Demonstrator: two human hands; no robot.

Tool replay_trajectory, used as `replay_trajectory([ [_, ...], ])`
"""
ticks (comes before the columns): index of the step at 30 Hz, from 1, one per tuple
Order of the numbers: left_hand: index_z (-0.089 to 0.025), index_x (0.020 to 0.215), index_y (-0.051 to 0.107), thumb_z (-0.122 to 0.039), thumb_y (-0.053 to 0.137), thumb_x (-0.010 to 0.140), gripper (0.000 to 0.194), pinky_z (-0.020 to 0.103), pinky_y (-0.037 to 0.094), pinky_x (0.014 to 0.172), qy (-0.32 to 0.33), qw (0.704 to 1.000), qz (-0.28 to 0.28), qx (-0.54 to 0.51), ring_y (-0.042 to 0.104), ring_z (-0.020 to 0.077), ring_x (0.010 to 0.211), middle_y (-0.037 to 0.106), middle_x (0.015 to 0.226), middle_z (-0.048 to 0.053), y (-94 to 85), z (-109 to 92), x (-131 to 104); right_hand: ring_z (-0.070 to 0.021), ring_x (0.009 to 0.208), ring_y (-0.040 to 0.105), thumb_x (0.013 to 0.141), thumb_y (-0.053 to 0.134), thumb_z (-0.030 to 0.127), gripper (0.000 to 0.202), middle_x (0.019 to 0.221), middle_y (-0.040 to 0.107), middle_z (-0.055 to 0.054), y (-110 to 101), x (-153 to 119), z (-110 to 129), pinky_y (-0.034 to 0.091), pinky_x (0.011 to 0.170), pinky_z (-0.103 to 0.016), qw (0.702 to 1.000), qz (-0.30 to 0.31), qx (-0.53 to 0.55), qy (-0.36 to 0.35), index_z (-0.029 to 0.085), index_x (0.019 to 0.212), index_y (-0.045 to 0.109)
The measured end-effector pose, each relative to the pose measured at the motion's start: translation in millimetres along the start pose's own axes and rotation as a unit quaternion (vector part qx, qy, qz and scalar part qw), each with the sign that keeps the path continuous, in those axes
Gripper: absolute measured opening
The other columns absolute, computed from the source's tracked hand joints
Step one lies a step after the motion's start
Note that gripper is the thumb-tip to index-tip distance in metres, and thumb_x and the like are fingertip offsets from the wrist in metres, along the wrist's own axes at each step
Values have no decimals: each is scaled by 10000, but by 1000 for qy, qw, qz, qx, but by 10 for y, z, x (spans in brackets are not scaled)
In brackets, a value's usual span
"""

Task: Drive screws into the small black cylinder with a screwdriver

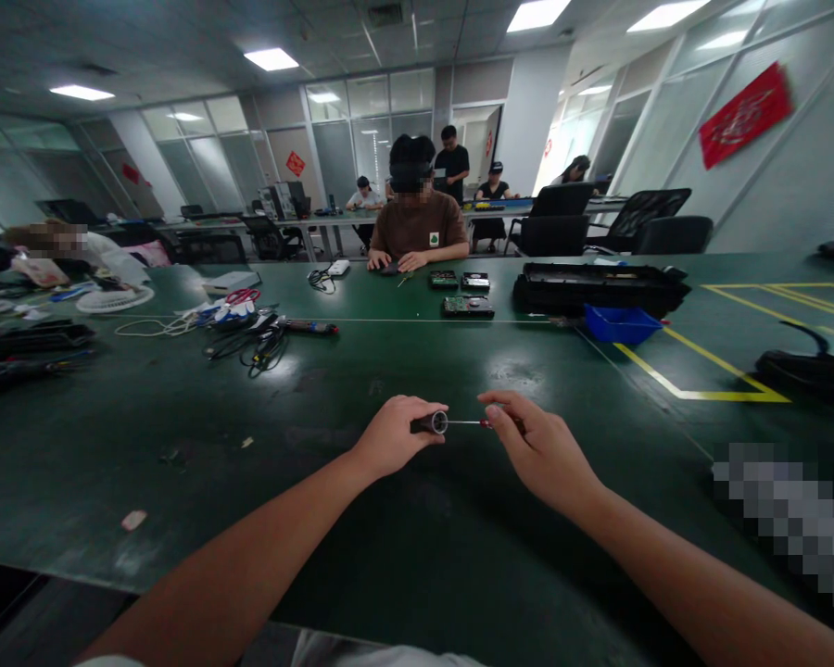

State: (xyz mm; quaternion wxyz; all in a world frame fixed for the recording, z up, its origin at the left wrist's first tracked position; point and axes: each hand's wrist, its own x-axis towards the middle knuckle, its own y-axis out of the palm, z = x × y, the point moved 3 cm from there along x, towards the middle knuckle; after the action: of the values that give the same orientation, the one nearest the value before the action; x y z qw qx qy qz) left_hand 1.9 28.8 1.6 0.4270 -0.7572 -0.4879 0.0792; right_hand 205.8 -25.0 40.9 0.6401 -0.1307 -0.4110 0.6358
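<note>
My left hand [395,435] is closed on a small dark cylindrical part [424,424], thumb above and fingers below. One end of this part is a round opening with a pale rim, facing me; what is inside it is too small to make out. A thin screwdriver [467,422] reaches across from the right, its shaft meeting the pale rim; I cannot tell whether the tip goes in. My right hand [543,449] grips it by its handle, which is mostly hidden by the fingers; only a bit of red shows. Both hands are above the green table [417,556].
Across the table a person [421,227] sits with both hands on a dark object. Circuit-board drives [467,306], a long black housing [598,289] and a blue bin [622,324] lie ahead. Tangled cables [250,338] are at left, a black item [813,366] at right.
</note>
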Motion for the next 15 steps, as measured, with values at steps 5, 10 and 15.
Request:
replay_trajectory([
  [5, -264, 1225, 668, -249, 759, 814, 422, 370, 419, 971, -6, 1000, -1, 0, 605, 222, 1055, 704, 1135, 33, -30, -1, 3, -214, 807, 690, 960, 492, 351, 297, 910, 700, -58, 1, -20, 8, 524, 690, -334, 999, -20, 16, -26, 207, 1218, 530],
  [10, -288, 1247, 656, -279, 737, 834, 421, 371, 426, 933, -12, 1000, 3, 6, 610, 230, 1015, 710, 1098, 20, -29, -6, -8, -208, 813, 681, 990, 435, 383, 275, 910, 692, -56, -4, -24, -17, 517, 700, -333, 999, -25, 20, -25, 210, 1157, 570],
  [15, -279, 1222, 671, -260, 752, 817, 414, 368, 425, 924, -10, 1000, 1, 14, 612, 227, 1000, 714, 1075, 20, -19, -8, -11, -169, 559, 602, 1028, 318, 434, 404, 674, 640, -5, 4, 12, -6, 423, 545, -299, 1000, 16, -8, -3, 220, 954, 652],
])
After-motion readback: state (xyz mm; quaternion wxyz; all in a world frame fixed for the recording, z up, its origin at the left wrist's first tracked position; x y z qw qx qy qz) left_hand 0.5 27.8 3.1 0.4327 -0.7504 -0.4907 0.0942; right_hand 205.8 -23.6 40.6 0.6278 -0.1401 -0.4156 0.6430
